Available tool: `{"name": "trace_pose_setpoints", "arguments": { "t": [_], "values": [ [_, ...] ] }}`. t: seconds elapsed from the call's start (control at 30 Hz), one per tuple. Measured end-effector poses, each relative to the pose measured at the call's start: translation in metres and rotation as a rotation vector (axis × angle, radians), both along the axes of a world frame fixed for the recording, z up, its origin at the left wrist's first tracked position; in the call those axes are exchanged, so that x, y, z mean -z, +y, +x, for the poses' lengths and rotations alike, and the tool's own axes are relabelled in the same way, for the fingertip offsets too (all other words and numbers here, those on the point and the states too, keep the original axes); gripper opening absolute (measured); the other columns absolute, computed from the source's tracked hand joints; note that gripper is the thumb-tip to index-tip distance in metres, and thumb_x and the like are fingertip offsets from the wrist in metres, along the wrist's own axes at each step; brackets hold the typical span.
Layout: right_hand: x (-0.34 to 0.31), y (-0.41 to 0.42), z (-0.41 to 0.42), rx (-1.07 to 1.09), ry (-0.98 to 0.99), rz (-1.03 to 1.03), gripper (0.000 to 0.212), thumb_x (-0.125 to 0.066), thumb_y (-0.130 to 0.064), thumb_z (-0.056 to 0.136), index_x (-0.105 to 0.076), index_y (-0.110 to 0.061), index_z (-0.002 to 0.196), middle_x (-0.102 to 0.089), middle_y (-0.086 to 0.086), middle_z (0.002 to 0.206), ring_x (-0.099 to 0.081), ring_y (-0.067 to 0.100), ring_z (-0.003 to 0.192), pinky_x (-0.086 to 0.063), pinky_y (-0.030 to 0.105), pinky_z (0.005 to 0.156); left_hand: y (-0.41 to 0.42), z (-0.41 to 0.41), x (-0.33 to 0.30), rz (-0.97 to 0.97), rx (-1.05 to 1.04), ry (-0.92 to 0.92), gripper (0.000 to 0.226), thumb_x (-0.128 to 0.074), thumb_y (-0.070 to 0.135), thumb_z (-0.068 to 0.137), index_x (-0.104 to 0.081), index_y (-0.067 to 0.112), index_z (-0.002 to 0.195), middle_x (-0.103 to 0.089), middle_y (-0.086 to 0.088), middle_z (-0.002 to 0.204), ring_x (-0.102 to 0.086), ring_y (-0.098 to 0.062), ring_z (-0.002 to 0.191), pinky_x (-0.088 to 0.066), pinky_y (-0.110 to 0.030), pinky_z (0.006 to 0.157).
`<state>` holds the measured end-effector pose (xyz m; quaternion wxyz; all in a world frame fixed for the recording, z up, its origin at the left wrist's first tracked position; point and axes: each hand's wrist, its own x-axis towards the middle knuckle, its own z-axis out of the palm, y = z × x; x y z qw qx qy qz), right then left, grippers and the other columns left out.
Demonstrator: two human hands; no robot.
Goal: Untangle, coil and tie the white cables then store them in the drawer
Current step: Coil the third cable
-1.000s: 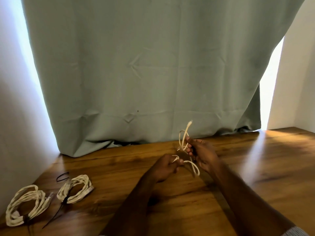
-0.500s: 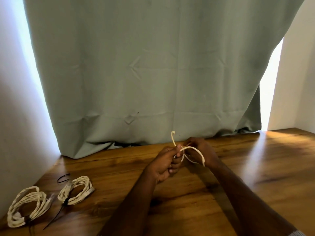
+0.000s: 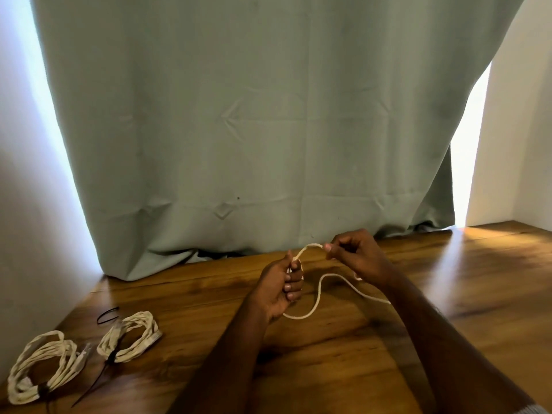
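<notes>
I hold one white cable [image 3: 318, 289] up over the wooden table [image 3: 448, 309] with both my hands. My left hand [image 3: 279, 286] has its fingers curled tight around one part of the cable. My right hand [image 3: 355, 253] pinches the cable a little farther along, between thumb and finger. A short bit of cable arches between my two hands. The rest hangs down in a loose loop under them and then goes behind my right arm, where I cannot see it. I cannot see either end of this cable. Two coiled cables lie well apart from my hands, far to the left. The near coil [image 3: 44, 372] sits close to the left edge of the view, by the white wall [image 3: 35, 234]. The other coil [image 3: 130, 336] lies just beside it, and each one has a dark tie around it. A thin black tie [image 3: 107, 314] lies loose behind them. There is a lot of bare table between the coils and my hands, and more bare table on my right. A big green curtain [image 3: 268, 115] hangs down to the back edge of the table, just past my hands. Bright light shows at both sides of the curtain. Under its hem there is something dark that I cannot make out. My arms are cut off at the bottom.
</notes>
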<state>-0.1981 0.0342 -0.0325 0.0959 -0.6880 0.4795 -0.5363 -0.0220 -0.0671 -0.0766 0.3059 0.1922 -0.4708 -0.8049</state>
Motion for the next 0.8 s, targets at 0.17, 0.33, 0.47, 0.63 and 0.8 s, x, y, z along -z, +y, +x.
{"name": "trace_pose_setpoints", "arguments": {
  "t": [0.17,0.33,0.47,0.63,0.8],
  "values": [
    [-0.012,0.000,-0.003,0.169,0.044,-0.320,0.023,-0.071,-0.024,0.094,-0.073,-0.012,0.075,-0.062,0.000,0.060,-0.054,0.017,0.053,-0.041,0.028,0.052,0.012,0.002,-0.006,-0.076,0.381,-0.045,0.050,-0.032,0.054,0.102,-0.047,0.018,0.071,-0.024,0.007,0.052,-0.014,-0.006,0.041,-0.011,-0.021,0.039],
    [0.005,-0.011,-0.011,0.639,0.365,-0.118,0.043,-0.041,-0.043,0.104,-0.070,-0.017,0.121,-0.067,0.006,0.096,-0.061,0.017,0.076,-0.048,0.030,0.065,0.016,0.003,-0.017,-0.041,0.521,0.142,0.045,-0.034,0.049,0.103,-0.046,0.018,0.072,-0.026,0.008,0.050,-0.018,-0.004,0.039,-0.015,-0.018,0.037],
    [0.012,-0.021,0.010,0.850,0.663,0.227,0.061,-0.050,-0.019,0.101,-0.028,-0.021,0.158,-0.038,0.011,0.155,-0.051,0.033,0.131,-0.044,0.049,0.103,0.011,0.001,-0.010,-0.023,0.383,0.106,0.042,-0.039,0.045,0.102,-0.045,0.018,0.071,-0.029,0.008,0.049,-0.024,-0.003,0.036,-0.017,-0.017,0.035],
    [0.011,-0.026,0.023,0.640,0.801,-0.278,0.058,-0.049,-0.022,0.093,-0.045,-0.022,0.150,-0.047,0.007,0.154,-0.040,0.026,0.145,-0.026,0.051,0.121,0.004,0.001,-0.003,0.013,0.297,0.089,0.042,-0.043,0.045,0.100,-0.046,0.019,0.066,-0.027,0.006,0.046,-0.023,-0.004,0.033,-0.010,-0.017,0.037],
    [0.015,-0.029,0.021,0.262,0.684,-0.262,0.025,-0.050,-0.021,0.091,-0.070,-0.014,0.103,-0.068,0.002,0.097,-0.063,0.020,0.092,-0.051,0.045,0.092,0.000,0.009,-0.004,-0.014,0.392,0.167,0.046,-0.045,0.046,0.098,-0.045,0.020,0.060,-0.032,0.004,0.039,-0.029,-0.005,0.029,-0.014,-0.016,0.036]
  ]
}}
